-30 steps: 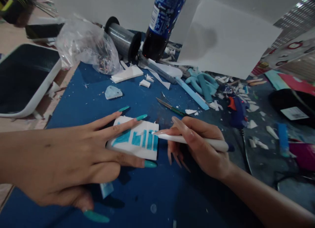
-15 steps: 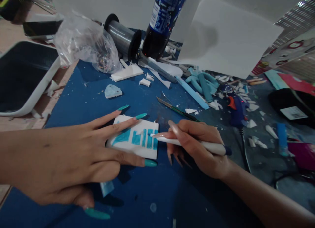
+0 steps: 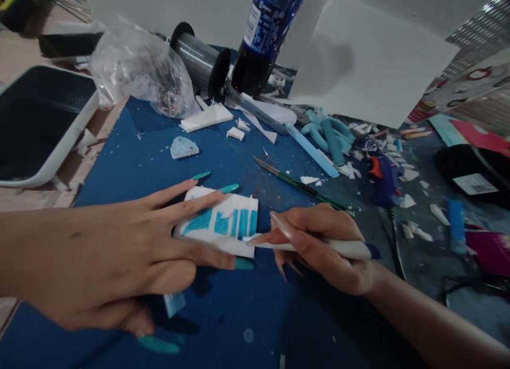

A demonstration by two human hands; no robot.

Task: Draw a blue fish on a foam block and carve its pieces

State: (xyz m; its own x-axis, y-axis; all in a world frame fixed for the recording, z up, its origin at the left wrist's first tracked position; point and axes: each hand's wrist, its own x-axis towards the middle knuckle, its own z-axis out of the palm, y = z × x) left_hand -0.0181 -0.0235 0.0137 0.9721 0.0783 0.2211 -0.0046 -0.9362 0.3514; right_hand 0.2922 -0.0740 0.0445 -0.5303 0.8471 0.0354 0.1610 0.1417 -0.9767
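Note:
My left hand (image 3: 115, 252) lies flat with spread fingers on a small white foam piece (image 3: 221, 223) marked with teal stripes, pinning it to the blue mat (image 3: 223, 161). My right hand (image 3: 322, 246) is closed round a white pen-like craft knife (image 3: 319, 245). Its tip touches the foam piece's lower right edge, just right of my left ring finger.
Green-handled scissors (image 3: 303, 185) lie just behind my right hand. Further back stand a dark soda bottle (image 3: 263, 34), a spool (image 3: 199, 63), a plastic bag (image 3: 135, 71) and a white sheet (image 3: 366, 60). A blue glue gun (image 3: 382, 180) and foam scraps lie right, a white tray (image 3: 40, 124) left.
The knife tip has slid down along the foam piece's right side toward me, from near its top edge to its lower edge. My left hand has stayed in place.

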